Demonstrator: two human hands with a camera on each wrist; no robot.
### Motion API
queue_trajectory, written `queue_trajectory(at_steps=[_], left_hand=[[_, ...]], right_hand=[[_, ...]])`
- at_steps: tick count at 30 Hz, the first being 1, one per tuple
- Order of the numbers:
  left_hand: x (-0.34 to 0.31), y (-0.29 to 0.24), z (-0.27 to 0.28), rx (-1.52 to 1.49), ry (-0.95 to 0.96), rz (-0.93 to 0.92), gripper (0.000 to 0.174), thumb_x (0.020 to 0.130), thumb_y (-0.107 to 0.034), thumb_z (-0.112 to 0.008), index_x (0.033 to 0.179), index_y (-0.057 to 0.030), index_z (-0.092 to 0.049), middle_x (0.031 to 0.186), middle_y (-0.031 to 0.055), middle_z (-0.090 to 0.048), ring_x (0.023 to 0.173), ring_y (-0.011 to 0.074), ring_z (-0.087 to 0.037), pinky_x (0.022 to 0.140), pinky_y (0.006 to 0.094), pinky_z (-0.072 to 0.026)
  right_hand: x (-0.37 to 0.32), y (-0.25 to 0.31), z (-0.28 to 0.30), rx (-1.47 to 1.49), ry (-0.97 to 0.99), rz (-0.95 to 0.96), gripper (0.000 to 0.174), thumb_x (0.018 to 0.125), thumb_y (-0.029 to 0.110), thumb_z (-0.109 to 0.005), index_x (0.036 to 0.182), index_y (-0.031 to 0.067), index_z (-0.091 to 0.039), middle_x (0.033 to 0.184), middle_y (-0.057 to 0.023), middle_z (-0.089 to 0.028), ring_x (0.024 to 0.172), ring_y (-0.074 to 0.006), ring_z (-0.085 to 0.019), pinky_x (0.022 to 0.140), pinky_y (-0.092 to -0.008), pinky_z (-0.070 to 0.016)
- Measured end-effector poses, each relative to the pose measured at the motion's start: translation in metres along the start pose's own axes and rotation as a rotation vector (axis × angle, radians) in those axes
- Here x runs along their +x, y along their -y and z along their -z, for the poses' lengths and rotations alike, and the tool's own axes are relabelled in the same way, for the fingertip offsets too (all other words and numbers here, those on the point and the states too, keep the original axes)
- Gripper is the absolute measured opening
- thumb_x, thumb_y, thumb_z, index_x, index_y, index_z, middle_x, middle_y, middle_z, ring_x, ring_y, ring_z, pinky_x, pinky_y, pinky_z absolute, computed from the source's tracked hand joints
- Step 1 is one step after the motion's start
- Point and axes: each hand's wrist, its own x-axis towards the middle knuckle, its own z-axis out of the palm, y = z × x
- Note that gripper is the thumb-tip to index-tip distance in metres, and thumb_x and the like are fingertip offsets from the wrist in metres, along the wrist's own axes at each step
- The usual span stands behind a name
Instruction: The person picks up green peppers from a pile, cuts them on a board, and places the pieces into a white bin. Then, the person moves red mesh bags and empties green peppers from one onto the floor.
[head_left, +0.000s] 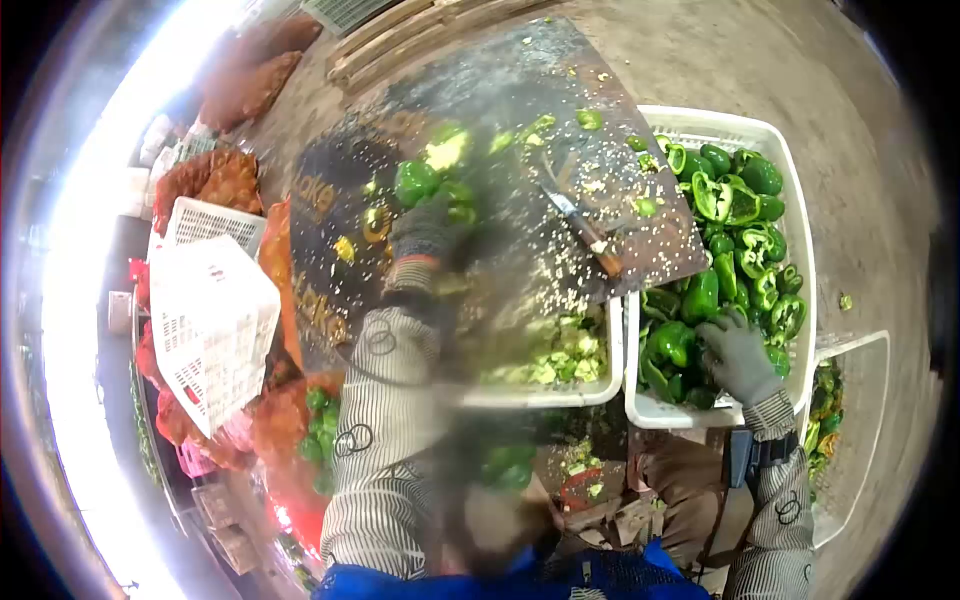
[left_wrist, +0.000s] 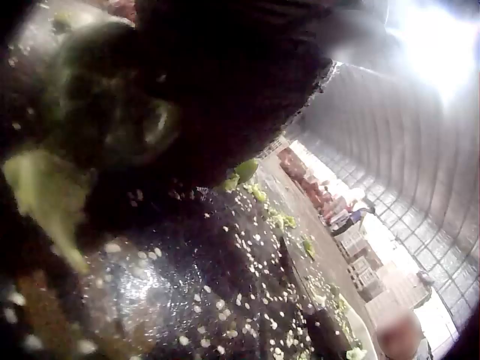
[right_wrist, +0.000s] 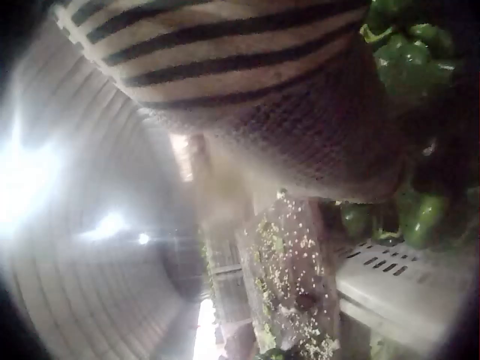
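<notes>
My left hand (head_left: pixel 425 235), in a dark glove and blurred by motion, is on the dark cutting board (head_left: pixel 520 90). It reaches onto a green pepper (head_left: pixel 415 182); in the left wrist view the glove closes over that pepper (left_wrist: pixel 97 112). A knife (head_left: pixel 585 225) lies loose on the board to the right, among seeds. My right hand (head_left: pixel 735 355), in a grey glove, is down in the white crate (head_left: pixel 800 180) of green peppers. Its fingers curl over one pepper (head_left: pixel 672 345) at the crate's near end.
A second white crate (head_left: pixel 545 397) with pale pepper scraps stands below the board. Another bin (head_left: pixel 850 440) sits at the right. Upturned white baskets (head_left: pixel 210 310) and red mesh sacks (head_left: pixel 215 180) crowd the left. Pepper bits (head_left: pixel 590 118) are scattered on the far board.
</notes>
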Motion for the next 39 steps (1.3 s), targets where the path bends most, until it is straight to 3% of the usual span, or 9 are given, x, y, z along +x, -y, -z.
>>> queue_trajectory(at_steps=[5, 7, 9, 10, 14, 17, 26, 35, 39], left_hand=[[-0.082, -0.03, 0.056, -0.21, -0.382, -0.161, 0.045, 0.08, -0.015, -0.077, 0.12, -0.011, -0.058, 0.108, 0.0135, -0.067, 0.094, 0.0255, -0.066, 0.079, 0.0356, -0.0549], [-0.137, -0.064, 0.077, -1.071, -0.189, -0.1, 0.043, 0.081, -0.012, -0.076, 0.12, -0.0076, -0.058, 0.106, 0.0124, -0.066, 0.093, 0.0195, -0.065, 0.078, 0.032, -0.0559], [-0.19, -0.097, 0.091, -1.287, -0.063, -0.127, 0.043, 0.083, -0.011, -0.075, 0.122, -0.0062, -0.056, 0.108, 0.0113, -0.065, 0.093, 0.0181, -0.064, 0.078, 0.0313, -0.0562], [-0.212, -0.111, 0.091, -1.49, 0.06, -0.153, 0.043, 0.085, -0.011, -0.074, 0.123, -0.0048, -0.055, 0.11, 0.0101, -0.064, 0.094, 0.0167, -0.063, 0.079, 0.0306, -0.0565], [-0.264, -0.132, 0.031, -0.958, -0.358, -0.433, 0.039, 0.078, -0.011, -0.072, 0.116, -0.0102, -0.061, 0.104, 0.0095, -0.065, 0.087, 0.0254, -0.066, 0.075, 0.0355, -0.0567], [-0.287, -0.134, 0.047, -0.807, -0.047, -0.352, 0.04, 0.077, -0.017, -0.073, 0.114, -0.0066, -0.06, 0.097, 0.012, -0.065, 0.086, 0.0301, -0.066, 0.077, 0.0382, -0.0545], [-0.289, -0.113, -0.022, -0.985, -0.088, -0.296, 0.041, 0.086, -0.027, -0.071, 0.114, -0.0009, -0.058, 0.099, 0.0178, -0.066, 0.086, 0.0313, -0.064, 0.07, 0.0403, -0.0522], [-0.28, -0.118, 0.012, -0.448, -0.068, -0.384, 0.033, 0.089, -0.032, -0.067, 0.112, -0.0079, -0.065, 0.085, 0.0138, -0.069, 0.073, 0.0292, -0.068, 0.065, 0.039, -0.0523], [-0.267, -0.114, -0.042, -0.915, 0.003, -0.473, 0.032, 0.09, -0.027, -0.069, 0.112, -0.0052, -0.063, 0.096, 0.0097, -0.069, 0.064, 0.0202, -0.062, 0.056, 0.0343, -0.0513]], right_hand=[[0.002, 0.077, 0.073, 0.706, -0.174, 0.275, 0.066, 0.084, 0.022, -0.069, 0.143, 0.0086, -0.044, 0.144, -0.0169, -0.047, 0.138, -0.0314, -0.038, 0.114, -0.0453, -0.0308], [-0.007, 0.128, 0.09, 1.125, -0.175, 0.4, 0.078, 0.087, 0.024, -0.068, 0.151, 0.008, -0.026, 0.152, -0.017, -0.033, 0.139, -0.0322, -0.034, 0.114, -0.0436, -0.0321], [-0.026, 0.171, 0.105, 1.667, 0.061, 0.497, 0.088, 0.09, 0.023, -0.065, 0.156, 0.0099, -0.008, 0.158, -0.018, -0.02, 0.138, -0.0341, -0.033, 0.11, -0.0439, -0.037], [-0.029, 0.181, 0.109, 1.439, -0.082, 0.501, 0.089, 0.09, 0.023, -0.065, 0.156, 0.0099, -0.006, 0.158, -0.0194, -0.016, 0.136, -0.0337, -0.035, 0.108, -0.0421, -0.0399], [-0.049, 0.193, 0.085, 1.485, -0.052, 0.525, 0.07, 0.087, 0.016, -0.067, 0.148, 0.0096, -0.033, 0.138, -0.0114, -0.049, 0.094, -0.0161, -0.062, 0.075, -0.0284, -0.0562], [-0.065, 0.194, 0.075, 1.466, -0.055, 0.408, 0.063, 0.085, 0.013, -0.067, 0.143, 0.007, -0.042, 0.131, -0.0095, -0.055, 0.09, -0.0131, -0.062, 0.068, -0.0273, -0.0556], [-0.052, 0.187, 0.045, 1.579, 0.009, 0.354, 0.041, 0.086, 0.003, -0.061, 0.127, 0.0017, -0.056, 0.111, -0.0045, -0.064, 0.099, -0.0099, -0.058, 0.088, -0.0239, -0.0477], [-0.042, 0.171, 0.038, 1.584, -0.046, 0.324, 0.036, 0.089, 0.003, -0.065, 0.124, 0.0033, -0.06, 0.109, -0.0015, -0.064, 0.094, -0.0094, -0.058, 0.083, -0.0237, -0.0483], [-0.037, 0.166, 0.044, 1.604, -0.004, 0.248, 0.036, 0.085, 0.002, -0.068, 0.12, 0.0001, -0.061, 0.102, -0.0064, -0.067, 0.085, -0.0129, -0.063, 0.074, -0.0272, -0.0545]])
